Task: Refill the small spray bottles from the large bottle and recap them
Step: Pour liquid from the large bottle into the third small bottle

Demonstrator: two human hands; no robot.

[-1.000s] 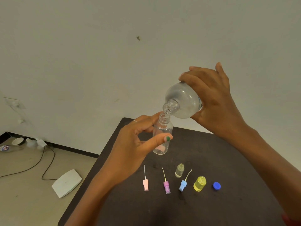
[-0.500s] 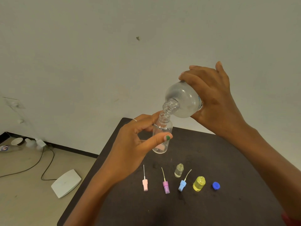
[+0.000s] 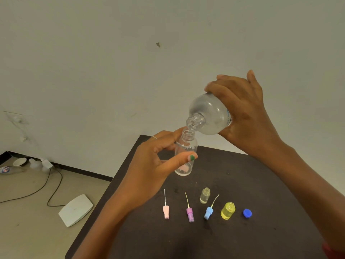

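My left hand (image 3: 149,165) pinches the small clear bottle (image 3: 185,156) above the dark table (image 3: 242,184); my right hand (image 3: 244,116) grips the tilted large bottle (image 3: 209,114), mouths meeting, its blue label print mostly hidden, unreadable

Large bottle (image 3: 209,114): body and base hidden behind right hand (image 3: 244,116); label print partly covered, unreadable. Small bottle (image 3: 185,156): midsection masked by left hand (image 3: 155,165) thumb. Bench (image 3: 242,184): near and right edges cut off by frame. Floor clutter (image 3: 20,163) at far left too small to identify.
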